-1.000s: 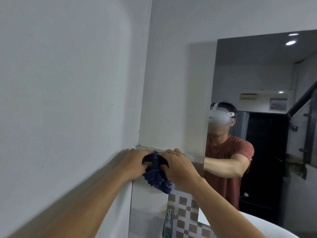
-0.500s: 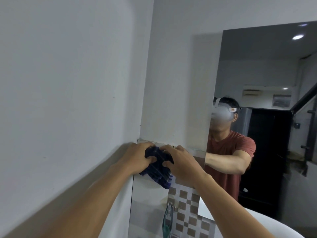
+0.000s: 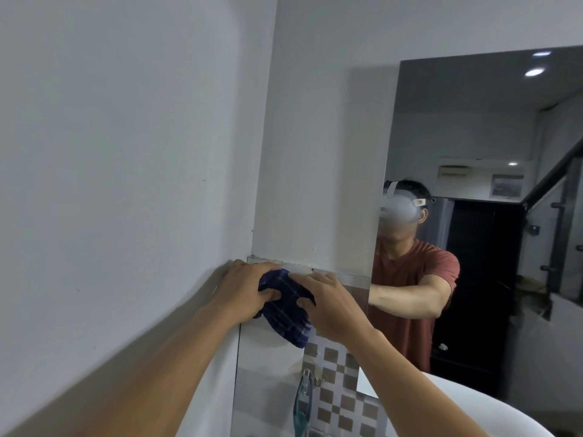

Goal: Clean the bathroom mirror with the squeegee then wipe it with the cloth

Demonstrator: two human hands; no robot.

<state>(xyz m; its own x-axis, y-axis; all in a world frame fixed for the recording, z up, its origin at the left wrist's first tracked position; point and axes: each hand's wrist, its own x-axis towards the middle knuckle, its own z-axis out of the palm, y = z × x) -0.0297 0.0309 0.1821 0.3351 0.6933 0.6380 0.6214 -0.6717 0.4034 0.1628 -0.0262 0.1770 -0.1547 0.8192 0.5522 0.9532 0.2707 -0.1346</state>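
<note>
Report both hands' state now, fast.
Left hand: closed on the blue checked cloth.
Right hand: closed on the same cloth, fingers curled into it.

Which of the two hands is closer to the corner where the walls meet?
The left hand, against the side wall; the right hand grips the cloth nearer the mirror.

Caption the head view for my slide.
Both hands, left hand and right hand, grip a dark blue checked cloth beside the mirror.
</note>
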